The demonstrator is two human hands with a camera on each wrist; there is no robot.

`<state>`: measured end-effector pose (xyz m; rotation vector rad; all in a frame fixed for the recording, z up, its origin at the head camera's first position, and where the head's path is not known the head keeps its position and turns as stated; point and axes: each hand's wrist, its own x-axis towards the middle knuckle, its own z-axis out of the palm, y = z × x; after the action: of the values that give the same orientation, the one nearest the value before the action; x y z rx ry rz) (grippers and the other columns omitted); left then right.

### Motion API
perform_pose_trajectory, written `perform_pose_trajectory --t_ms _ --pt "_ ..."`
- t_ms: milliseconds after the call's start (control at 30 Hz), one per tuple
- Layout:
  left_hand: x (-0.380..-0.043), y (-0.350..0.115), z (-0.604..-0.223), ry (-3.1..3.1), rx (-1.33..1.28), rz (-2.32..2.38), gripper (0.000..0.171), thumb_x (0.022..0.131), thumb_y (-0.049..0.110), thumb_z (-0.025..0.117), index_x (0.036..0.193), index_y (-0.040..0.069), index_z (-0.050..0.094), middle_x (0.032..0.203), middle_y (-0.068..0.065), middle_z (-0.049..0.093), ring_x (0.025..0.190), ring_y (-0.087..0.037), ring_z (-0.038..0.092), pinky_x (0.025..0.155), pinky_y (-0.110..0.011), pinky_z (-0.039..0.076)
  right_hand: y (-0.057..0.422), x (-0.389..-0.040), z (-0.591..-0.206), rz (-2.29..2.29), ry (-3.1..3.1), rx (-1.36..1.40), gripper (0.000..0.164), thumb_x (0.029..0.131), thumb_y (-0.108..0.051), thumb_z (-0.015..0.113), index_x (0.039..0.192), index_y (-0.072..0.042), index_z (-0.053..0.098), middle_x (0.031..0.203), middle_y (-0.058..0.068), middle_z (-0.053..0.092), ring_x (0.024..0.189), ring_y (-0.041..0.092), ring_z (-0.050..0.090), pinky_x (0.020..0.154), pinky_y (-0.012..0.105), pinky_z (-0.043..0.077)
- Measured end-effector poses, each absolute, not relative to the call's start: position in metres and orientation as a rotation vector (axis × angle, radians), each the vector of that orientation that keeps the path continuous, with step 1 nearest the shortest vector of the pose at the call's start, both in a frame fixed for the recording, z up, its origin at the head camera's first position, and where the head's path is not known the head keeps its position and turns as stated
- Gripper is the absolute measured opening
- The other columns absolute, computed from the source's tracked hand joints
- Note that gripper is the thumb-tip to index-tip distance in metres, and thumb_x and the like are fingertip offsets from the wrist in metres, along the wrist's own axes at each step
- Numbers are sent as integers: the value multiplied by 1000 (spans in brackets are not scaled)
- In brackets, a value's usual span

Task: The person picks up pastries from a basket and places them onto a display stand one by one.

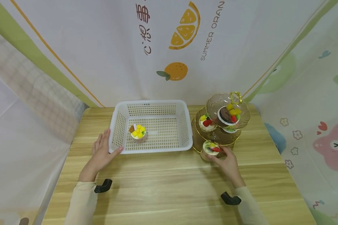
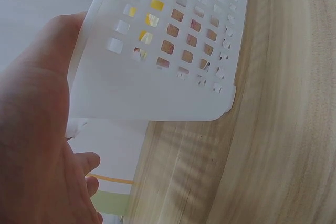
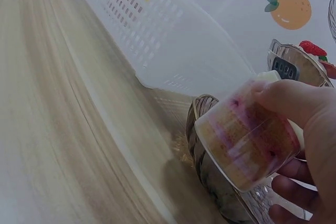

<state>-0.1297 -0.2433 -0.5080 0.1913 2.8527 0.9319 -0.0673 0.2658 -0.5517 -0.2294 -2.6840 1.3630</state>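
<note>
My right hand (image 1: 228,163) grips a clear cake cup (image 3: 247,135) between thumb and fingers, at the front of the tiered stand's lower plate. Pink and tan sponge layers show through its wall; cream and fruit top the cup. My left hand (image 1: 101,153) rests at the near left corner of a white plastic basket (image 1: 150,151), thumb along the front rim and fingers extended down the outer left side. Inside the basket, toward its left, stands another cake cup (image 1: 139,134) with yellow fruit cubes on top.
The gold-rimmed stand (image 1: 243,109) has several glass tiers at the back right. On it sit a chocolate-topped cup (image 1: 228,115) and a strawberry-topped cup (image 1: 207,123). A printed cloth (image 1: 107,47) hangs behind the wooden table (image 1: 157,190).
</note>
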Motion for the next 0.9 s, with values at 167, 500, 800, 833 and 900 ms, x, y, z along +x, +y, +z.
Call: perform_pose_trajectory --t_ms 167,500,800,833,900 --pt "-130 -243 -508 2851 192 933 106 93 53 60 159 11 -11 166 -23 -4 150 -50 -6 115 -71 -5 265 -69 -551 1406 -2696 -242 62 80 -27 83 132 -3 57 115 10 57 101 24 57 78 21 46" --pt "-130 -243 -508 2862 200 922 105 93 53 60 159 9 -10 166 -24 -2 150 -51 -5 115 -71 -3 267 -77 -548 1449 -2693 -391 56 84 -32 78 128 -2 60 128 17 62 113 28 60 91 32 48" --pt "-130 -243 -508 2858 195 925 105 93 52 60 159 10 -11 167 -22 -4 150 -51 -5 115 -71 -4 264 -89 -553 1488 -2602 -451 55 77 -36 85 120 -8 65 114 14 70 101 20 63 80 20 48" --pt "-130 -244 -508 2856 192 925 105 93 53 59 159 10 -11 167 -22 -4 150 -50 -6 115 -71 -4 264 -90 -554 1481 -2594 -450 53 77 -35 85 118 -8 65 112 13 71 100 20 63 79 19 48" --pt "-130 -243 -509 2851 187 925 105 93 53 59 159 10 -11 167 -21 -5 151 -50 -6 115 -70 -4 263 -93 -555 1473 -2577 -454 51 76 -35 86 115 -9 66 109 12 71 97 18 63 78 18 47"
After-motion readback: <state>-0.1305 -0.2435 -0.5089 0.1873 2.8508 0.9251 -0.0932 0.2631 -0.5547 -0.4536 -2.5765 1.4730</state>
